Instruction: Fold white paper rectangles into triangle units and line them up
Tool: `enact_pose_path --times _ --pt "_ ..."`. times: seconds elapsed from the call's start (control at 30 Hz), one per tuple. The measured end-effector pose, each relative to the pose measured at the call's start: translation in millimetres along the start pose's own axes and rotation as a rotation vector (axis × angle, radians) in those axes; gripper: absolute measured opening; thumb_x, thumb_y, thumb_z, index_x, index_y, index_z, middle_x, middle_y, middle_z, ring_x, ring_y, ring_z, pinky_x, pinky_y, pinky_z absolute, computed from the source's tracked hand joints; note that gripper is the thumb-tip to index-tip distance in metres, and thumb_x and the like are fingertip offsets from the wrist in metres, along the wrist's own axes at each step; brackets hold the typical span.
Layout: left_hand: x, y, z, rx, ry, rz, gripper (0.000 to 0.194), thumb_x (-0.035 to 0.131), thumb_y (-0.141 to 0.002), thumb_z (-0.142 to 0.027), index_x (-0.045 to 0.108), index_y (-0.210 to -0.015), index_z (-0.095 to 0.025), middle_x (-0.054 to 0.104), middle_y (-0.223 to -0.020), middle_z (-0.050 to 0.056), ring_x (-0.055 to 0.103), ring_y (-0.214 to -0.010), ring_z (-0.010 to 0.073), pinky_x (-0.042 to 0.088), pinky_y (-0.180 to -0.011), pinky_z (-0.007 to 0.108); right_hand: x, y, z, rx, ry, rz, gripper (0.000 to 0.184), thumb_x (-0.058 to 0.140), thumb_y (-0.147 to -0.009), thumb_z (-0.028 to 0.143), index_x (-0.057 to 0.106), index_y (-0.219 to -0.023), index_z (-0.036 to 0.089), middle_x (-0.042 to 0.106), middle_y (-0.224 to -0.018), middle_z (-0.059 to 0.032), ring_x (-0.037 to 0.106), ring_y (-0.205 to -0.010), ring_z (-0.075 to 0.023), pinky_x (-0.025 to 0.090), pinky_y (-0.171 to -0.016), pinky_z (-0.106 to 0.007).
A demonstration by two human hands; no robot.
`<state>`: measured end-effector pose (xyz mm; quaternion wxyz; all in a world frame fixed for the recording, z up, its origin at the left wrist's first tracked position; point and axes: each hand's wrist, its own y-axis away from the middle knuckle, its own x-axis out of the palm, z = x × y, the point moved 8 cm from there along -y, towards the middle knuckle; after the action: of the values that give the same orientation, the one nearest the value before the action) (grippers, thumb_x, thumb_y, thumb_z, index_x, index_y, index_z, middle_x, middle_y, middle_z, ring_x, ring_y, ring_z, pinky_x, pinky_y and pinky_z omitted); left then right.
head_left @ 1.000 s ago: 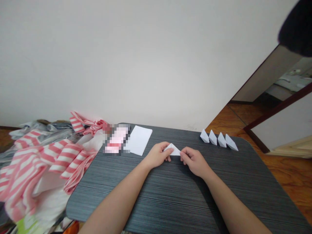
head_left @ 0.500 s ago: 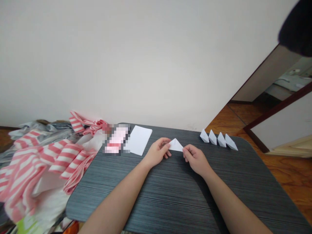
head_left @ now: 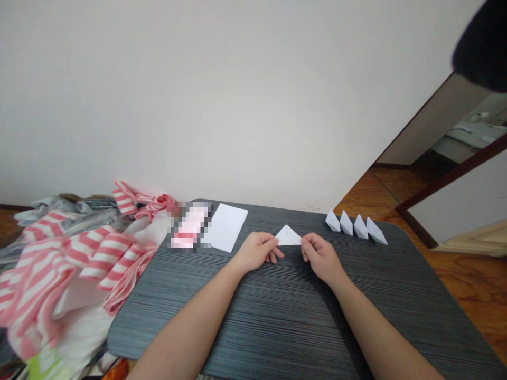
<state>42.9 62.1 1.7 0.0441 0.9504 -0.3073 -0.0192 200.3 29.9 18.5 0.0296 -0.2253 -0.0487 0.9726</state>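
Between my hands is a folded white paper triangle (head_left: pixel 289 237), its point facing away from me and a crease near the tip. My left hand (head_left: pixel 259 250) pinches its left corner between thumb and forefinger, with the other fingers loosely curled below. At the right corner, my right hand (head_left: pixel 320 256) grips the paper in a pinch. Both hands are over the middle of the dark table (head_left: pixel 273 322). To the right, several folded white paper pieces (head_left: pixel 360 227) stand in a row. A stack of white paper sheets (head_left: pixel 226 228) lies left of my left hand.
A blurred-out pinkish rectangular item (head_left: pixel 190 226) lies beside the stack. Striped pink-and-white cloth (head_left: pixel 67 264) is heaped along the table's left side. A pale wall (head_left: pixel 237 105) rises behind the table, and wooden floor (head_left: pixel 471 279) shows at right. Something dark (head_left: pixel 483 47) hangs at upper right.
The paper triangle has shifted slightly right with both hands. My left fingers now cover its left corner differently, and more of its front shows. The row and stack stay put.
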Motion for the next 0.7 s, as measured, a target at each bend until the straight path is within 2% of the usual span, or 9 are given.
enact_pose_path --times 0.2,0.43,0.5,0.6,0.7 --pt "1.3 0 2 0.004 -0.012 0.014 0.036 0.042 -0.086 -0.042 0.058 -0.082 -0.009 0.069 -0.074 0.012 0.058 -0.051 0.0105 0.04 -0.045 0.02 2 -1 0 -0.002 -0.078 0.011 0.024 0.044 -0.088 0.034 0.048 -0.07 0.019 0.048 -0.053 0.0033 0.045 -0.048 -0.0108 0.037 -0.052 -0.024" --pt "1.0 3 -8 0.037 -0.077 -0.001 0.039 0.041 -0.086 -0.041 0.062 -0.082 -0.009 0.067 -0.076 0.01 0.057 -0.055 0.0103 0.043 -0.05 0.021 1 -2 -3 0.003 -0.081 0.023 0.022 0.043 -0.088 0.033 0.048 -0.072 0.019 0.049 -0.053 0.0033 0.045 -0.048 -0.011 0.037 -0.052 -0.024" --pt "0.4 4 -12 0.071 -0.106 -0.027 0.037 0.042 -0.086 -0.04 0.062 -0.093 -0.01 0.065 -0.072 0.007 0.056 -0.056 0.0103 0.044 -0.052 0.022 1 -1 -3 -0.003 -0.052 0.029 0.022 0.044 -0.088 0.031 0.048 -0.07 0.019 0.049 -0.051 0.0036 0.045 -0.048 -0.0111 0.037 -0.053 -0.024" --pt "-1.3 6 -19 0.12 -0.159 -0.088 0.042 0.048 -0.084 -0.036 0.05 -0.121 -0.017 0.063 -0.077 0.004 0.056 -0.059 0.0106 0.046 -0.054 0.023 5 0 -4 0.011 -0.026 0.071 0.023 0.045 -0.086 0.03 0.047 -0.066 0.019 0.048 -0.048 0.0044 0.043 -0.045 -0.0105 0.036 -0.051 -0.023" --pt "0.5 9 -31 0.232 -0.324 -0.128 0.044 0.055 -0.079 -0.028 0.05 -0.122 -0.022 0.062 -0.098 0.005 0.058 -0.079 0.0143 0.047 -0.073 0.028 11 1 -3 0.026 -0.042 0.121 0.024 0.047 -0.085 0.03 0.048 -0.065 0.019 0.048 -0.047 0.0046 0.043 -0.043 -0.01 0.036 -0.05 -0.023"
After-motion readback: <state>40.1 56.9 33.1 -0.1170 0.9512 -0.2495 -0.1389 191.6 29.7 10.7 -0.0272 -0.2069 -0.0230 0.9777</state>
